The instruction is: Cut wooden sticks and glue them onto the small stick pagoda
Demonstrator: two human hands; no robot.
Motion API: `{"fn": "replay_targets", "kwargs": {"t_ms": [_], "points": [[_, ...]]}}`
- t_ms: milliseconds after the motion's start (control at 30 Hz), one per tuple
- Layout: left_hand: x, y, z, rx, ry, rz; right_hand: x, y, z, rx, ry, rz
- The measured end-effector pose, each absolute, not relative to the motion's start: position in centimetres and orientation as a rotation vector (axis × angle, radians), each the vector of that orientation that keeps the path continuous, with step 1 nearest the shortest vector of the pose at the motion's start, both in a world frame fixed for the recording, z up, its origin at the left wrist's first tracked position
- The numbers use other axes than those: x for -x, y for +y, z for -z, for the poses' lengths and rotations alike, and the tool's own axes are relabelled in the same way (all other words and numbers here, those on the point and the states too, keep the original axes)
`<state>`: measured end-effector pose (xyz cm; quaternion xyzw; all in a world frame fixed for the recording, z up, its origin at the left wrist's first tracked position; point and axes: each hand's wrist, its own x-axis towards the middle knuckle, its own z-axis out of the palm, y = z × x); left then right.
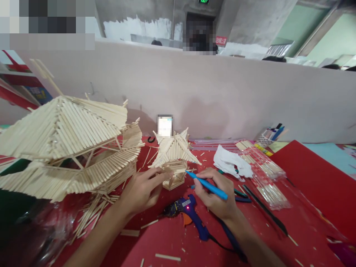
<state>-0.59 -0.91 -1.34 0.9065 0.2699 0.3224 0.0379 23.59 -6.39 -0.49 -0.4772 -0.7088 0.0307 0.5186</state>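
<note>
My right hand [217,191] grips a blue pen [211,186], whose tip points left and touches or nearly touches a thin wooden stick [179,171]. The fingers of my left hand [143,189] are closed on the stick's other end. Just behind both hands stands a small pavilion model [175,150] of wooden sticks, with upturned roof corners and an open frame below. Part of its base is hidden by my left hand. A blue hot glue gun [191,213] with a lit red light lies on the table between my forearms.
A large stick-built pavilion [80,129] fills the left side, with loose sticks [94,211] beneath it. On the right are a white cloth [232,163], bagged sticks [267,178], a red board [314,185] and a pen basket [267,138]. A pale partition [244,89] rises behind.
</note>
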Motion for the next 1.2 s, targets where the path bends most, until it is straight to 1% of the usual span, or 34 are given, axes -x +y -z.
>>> {"fn": "replay_targets", "kwargs": {"t_ms": [267,600,1200], "points": [[0.55,-1.06,1.02,-2.815,0.828,-1.004,-23.56,-6.22,0.71,1.075,-1.748,-0.030],[0.52,-0.93,0.96,-2.797,0.808,-1.003,-23.20,-6.30,0.96,1.033,-1.784,-0.058],[0.53,-0.97,1.01,-2.785,0.811,-1.001,-23.31,-6.22,1.09,1.050,-1.760,-0.073]]}}
